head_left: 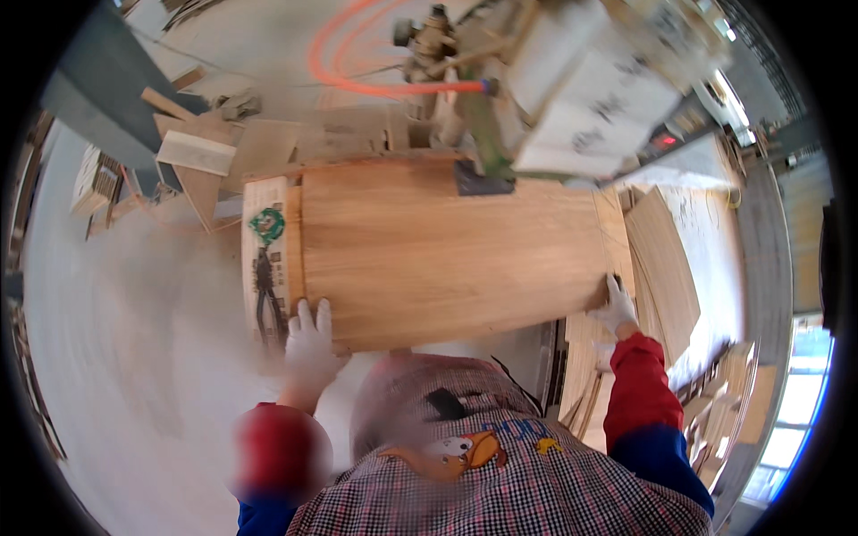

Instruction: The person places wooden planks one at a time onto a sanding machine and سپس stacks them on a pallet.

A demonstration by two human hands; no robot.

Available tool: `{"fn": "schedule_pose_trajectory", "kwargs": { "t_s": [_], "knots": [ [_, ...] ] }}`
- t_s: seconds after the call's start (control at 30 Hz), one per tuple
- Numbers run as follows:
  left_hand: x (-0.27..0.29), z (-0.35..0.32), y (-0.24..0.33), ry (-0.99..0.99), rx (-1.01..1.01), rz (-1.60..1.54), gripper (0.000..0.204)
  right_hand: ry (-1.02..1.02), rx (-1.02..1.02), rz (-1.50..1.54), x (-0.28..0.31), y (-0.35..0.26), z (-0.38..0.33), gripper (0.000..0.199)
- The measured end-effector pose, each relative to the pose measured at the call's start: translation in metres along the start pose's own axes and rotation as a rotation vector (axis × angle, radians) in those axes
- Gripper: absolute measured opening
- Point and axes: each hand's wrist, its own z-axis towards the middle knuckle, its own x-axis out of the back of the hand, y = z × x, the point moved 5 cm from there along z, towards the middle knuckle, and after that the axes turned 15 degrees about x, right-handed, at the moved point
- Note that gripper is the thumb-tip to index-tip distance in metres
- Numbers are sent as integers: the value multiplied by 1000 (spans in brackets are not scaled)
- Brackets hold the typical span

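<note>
A light-brown wooden panel [447, 259] lies across the table of a machine in front of me. My left hand [313, 347], in a white glove, rests at the panel's near left corner with its fingers stretched out and apart. At the near right corner my right hand [618, 309], gloved too, is closed on the panel's edge, with a small dark spot at its fingertips that I cannot make out. Left of the panel, dark-handled pliers [268, 290] and a green-and-white packet [266, 225] lie on a printed pale strip [277, 192].
A machine with a white housing [590, 112] stands over the panel's far side, an orange hose [393, 88] looping from it. Stacked thin boards [663, 259] lie to the right. Wood offcuts [197, 152] lie at the far left beside a grey post [112, 89].
</note>
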Motion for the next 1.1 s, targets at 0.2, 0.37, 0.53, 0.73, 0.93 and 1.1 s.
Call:
{"fn": "schedule_pose_trajectory", "kwargs": {
  "t_s": [0.2, 0.37, 0.53, 0.73, 0.93, 1.1],
  "knots": [
    [-6, 1, 9, -86, 93, 248, 111, -17, -21, -23, 4, -12, -4, 103],
    [1, -4, 10, -44, 89, 191, 115, 10, -16, -74, 9, -21, -9, 100],
    [6, -4, 18, -29, 116, 212, 115, 67, -24, -12, 11, -18, -10, 96],
    [-6, 8, 10, 26, 59, 223, 114, 32, -80, 31, 16, -19, -13, 97],
    [-7, 7, 13, 33, 72, 254, 113, 31, -63, 52, 22, -21, -15, 99],
    [-3, 5, 14, -7, 151, 247, 113, 24, -86, 57, 23, -20, -16, 97]
  ]
}}
